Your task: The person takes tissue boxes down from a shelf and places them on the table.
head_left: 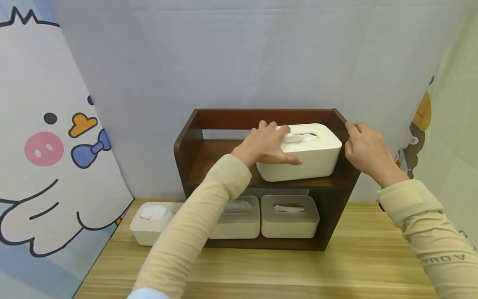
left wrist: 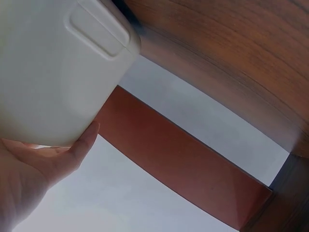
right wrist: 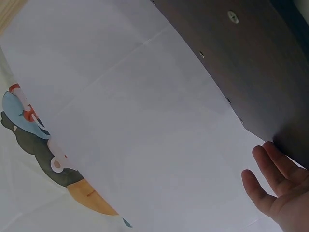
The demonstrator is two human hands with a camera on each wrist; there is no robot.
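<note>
A cream tissue box [head_left: 298,164] with tissue showing at its slot sits tilted on the upper level of a dark brown wooden shelf [head_left: 269,183], toward the right end. My left hand [head_left: 267,143] grips it from its left part, fingers over the top and thumb along the front. In the left wrist view the thumb [left wrist: 86,140] presses against the box's cream wall [left wrist: 58,82]. At the right side panel [head_left: 341,124] of the shelf, my right hand [head_left: 367,147] holds the upper front edge. Its fingers [right wrist: 273,169] reach the panel's outer side in the right wrist view.
Two tissue boxes with greyish lids, one in the middle [head_left: 239,226] and one at right [head_left: 290,226], stand on the lower level. Another cream tissue box [head_left: 149,230] is on the wooden table [head_left: 261,274], left of the shelf. Cartoon-printed cloth [head_left: 41,104] hangs at left.
</note>
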